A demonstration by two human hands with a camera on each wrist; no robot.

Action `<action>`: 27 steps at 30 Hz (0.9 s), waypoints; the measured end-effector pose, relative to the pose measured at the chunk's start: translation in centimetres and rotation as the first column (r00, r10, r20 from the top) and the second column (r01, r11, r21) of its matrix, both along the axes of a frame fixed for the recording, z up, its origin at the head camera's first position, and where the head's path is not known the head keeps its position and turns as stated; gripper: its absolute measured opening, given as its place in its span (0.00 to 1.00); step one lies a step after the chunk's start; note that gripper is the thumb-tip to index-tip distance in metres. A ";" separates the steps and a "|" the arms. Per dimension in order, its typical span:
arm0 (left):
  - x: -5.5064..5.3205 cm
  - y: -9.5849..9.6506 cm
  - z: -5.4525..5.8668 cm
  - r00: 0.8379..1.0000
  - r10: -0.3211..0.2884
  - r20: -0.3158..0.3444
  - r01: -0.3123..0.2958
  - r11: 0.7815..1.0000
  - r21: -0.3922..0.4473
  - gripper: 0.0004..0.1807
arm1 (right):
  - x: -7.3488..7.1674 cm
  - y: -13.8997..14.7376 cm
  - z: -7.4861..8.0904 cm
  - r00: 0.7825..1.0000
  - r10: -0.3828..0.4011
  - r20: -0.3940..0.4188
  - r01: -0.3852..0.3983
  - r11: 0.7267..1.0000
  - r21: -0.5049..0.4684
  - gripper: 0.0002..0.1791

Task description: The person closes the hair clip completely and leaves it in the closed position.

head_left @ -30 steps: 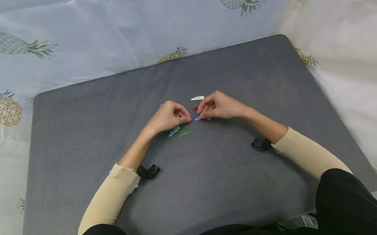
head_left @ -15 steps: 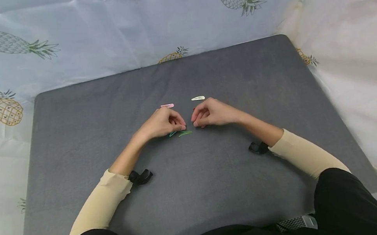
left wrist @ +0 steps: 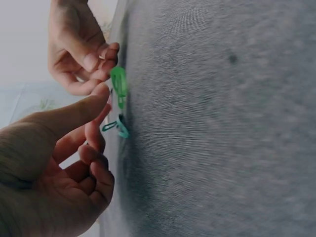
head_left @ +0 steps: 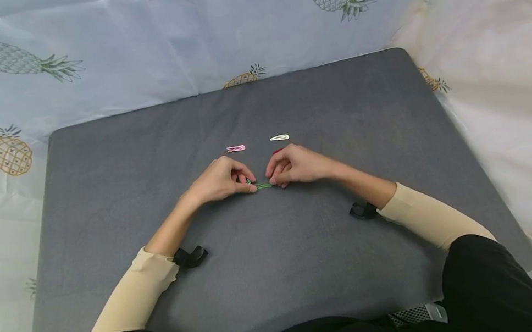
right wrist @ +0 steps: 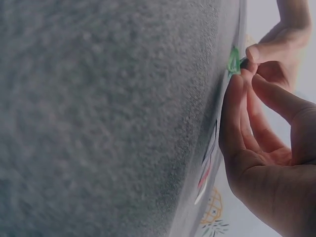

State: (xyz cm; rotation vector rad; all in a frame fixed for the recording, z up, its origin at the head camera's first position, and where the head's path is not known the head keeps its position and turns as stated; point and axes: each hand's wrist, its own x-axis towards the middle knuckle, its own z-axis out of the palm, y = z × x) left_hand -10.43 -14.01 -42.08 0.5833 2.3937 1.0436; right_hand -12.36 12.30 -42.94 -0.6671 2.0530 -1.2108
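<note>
A green snap hair clip (head_left: 263, 186) lies on the grey table between my two hands. My left hand (head_left: 220, 180) has its thumb and index fingertips at the clip's left end. At the other end are the fingertips of my right hand (head_left: 298, 165), with a gap between thumb and index finger in the right wrist view. The left wrist view shows the green clip (left wrist: 118, 84) tilted up close to both hands' fingertips. Below it is a teal hair clip (left wrist: 121, 127), mostly hidden by my left fingers in the head view.
A pink hair clip (head_left: 236, 148) and a cream one (head_left: 280, 137) lie farther back. Part of a red clip (head_left: 278, 150) shows behind my right hand. A purple clip (right wrist: 212, 140) appears in the right wrist view. White pineapple-print cloth (head_left: 132, 49) hangs behind the table (head_left: 279, 275).
My right hand has let go of the purple clip and moved nearer to me, to the green clip. My left hand has moved left and nearer, uncovering the pink clip.
</note>
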 end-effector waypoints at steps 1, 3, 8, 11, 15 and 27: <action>0.1 0.0 -0.1 1.000 0.003 -0.002 -0.003 1.000 -0.003 0.06 | 0.0 0.0 0.0 1.000 0.004 0.001 -0.004 1.000 0.007 0.07; 0.2 -0.1 -0.2 1.000 0.008 -0.002 -0.008 1.000 -0.008 0.08 | 0.1 -0.1 -0.1 1.000 0.017 0.001 -0.017 1.000 0.020 0.08; 0.4 -0.2 -0.5 1.000 0.029 -0.010 -0.029 1.000 -0.005 0.10 | 0.3 -0.4 -0.3 0.999 0.036 -0.022 -0.035 0.998 0.056 0.08; 0.6 -0.2 -0.8 0.999 0.045 -0.010 -0.045 0.999 0.001 0.10 | 0.3 -0.5 -0.5 0.998 0.037 -0.048 -0.034 0.997 0.075 0.07; 0.7 -0.3 -1.1 0.998 0.065 -0.015 -0.065 0.998 0.022 0.10 | 0.4 -0.7 -0.7 0.996 0.037 -0.077 -0.030 0.995 0.090 0.07; 1.2 -0.1 -1.6 0.992 0.122 -0.025 -0.121 0.992 0.029 0.08 | 0.7 -1.0 -0.7 0.990 0.049 -0.129 -0.035 0.994 0.108 0.05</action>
